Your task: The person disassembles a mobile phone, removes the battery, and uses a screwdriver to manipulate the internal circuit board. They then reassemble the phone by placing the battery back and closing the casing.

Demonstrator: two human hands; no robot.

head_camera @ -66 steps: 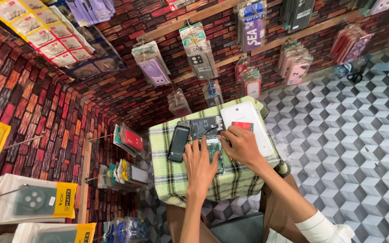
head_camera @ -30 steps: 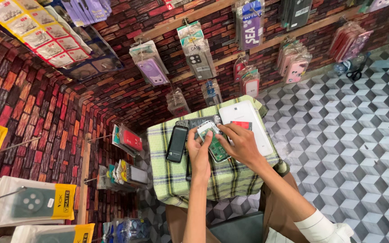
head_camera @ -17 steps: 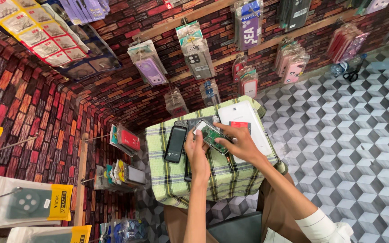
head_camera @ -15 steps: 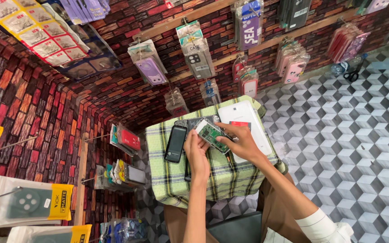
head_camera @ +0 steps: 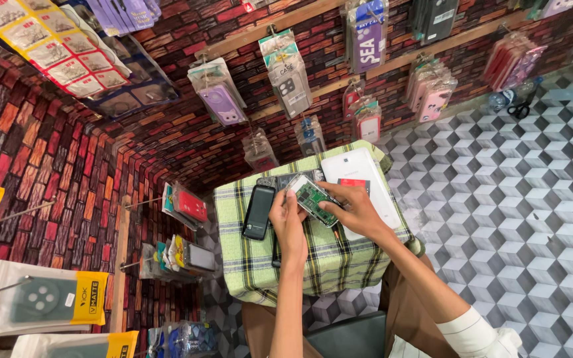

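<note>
opened phone [head_camera: 314, 199] lifted off the table, now tilted between both hands, right hand [head_camera: 356, 211] gripping

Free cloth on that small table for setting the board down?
Bare checked cloth lies at the near-left corner, below the black phone and left of the left hand. The far half is crowded: white tablet, right hand and circuit board.

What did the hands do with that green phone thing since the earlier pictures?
Both hands picked the opened phone with the green circuit board up off the checked cloth. The left hand and right hand now hold it tilted above the table. The black phone and the white tablet stayed where they lay.
</note>
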